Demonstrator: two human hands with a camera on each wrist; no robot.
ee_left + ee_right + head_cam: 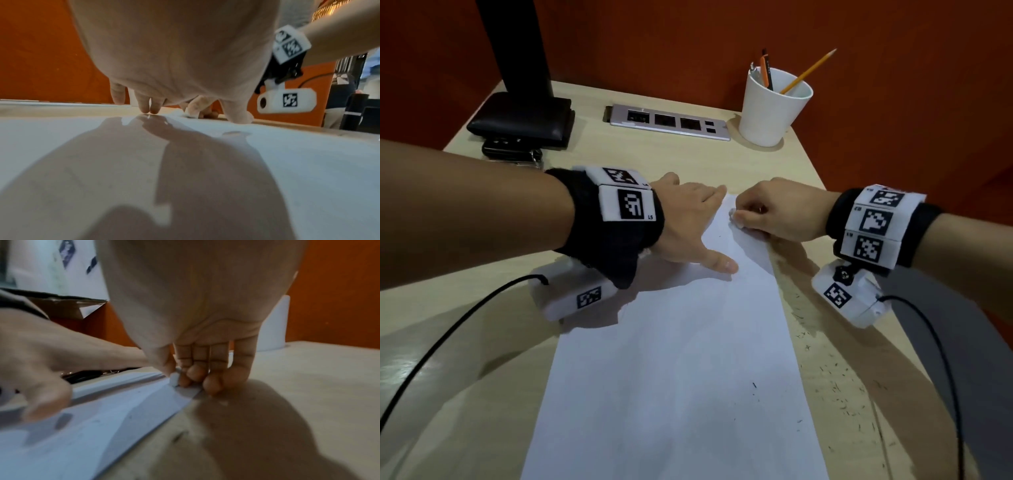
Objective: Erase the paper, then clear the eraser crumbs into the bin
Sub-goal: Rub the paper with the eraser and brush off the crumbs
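On the tabletop [722, 161] lies the paper [674, 359], its long side running away from the person and its near end cut off by the frame. At the paper's far end the left hand [688, 219] rests flat, fingers straight and spread, thumb [719, 263] pressing the sheet and fingertips at its far left corner. At the paper's far right corner the right hand [780, 212] is curled, its grip pinching a small white eraser [174, 380] against the sheet; most of the eraser is hidden by the fingers [213, 384]. Crumbs [839, 387] are scattered right of the paper, along the strip of bare tabletop between its right edge and the tabletop's right edge, with a few dark specks on the sheet itself. Left of the paper is wider bare tabletop, crossed by a black cable [441, 346]. Beyond the paper stand a white cup [770, 109] of pencils, a socket strip [669, 121] and a black wallet [520, 120]. Both wrist views are blurred, so marks on the paper are hard to make out. No bin shows in any view.
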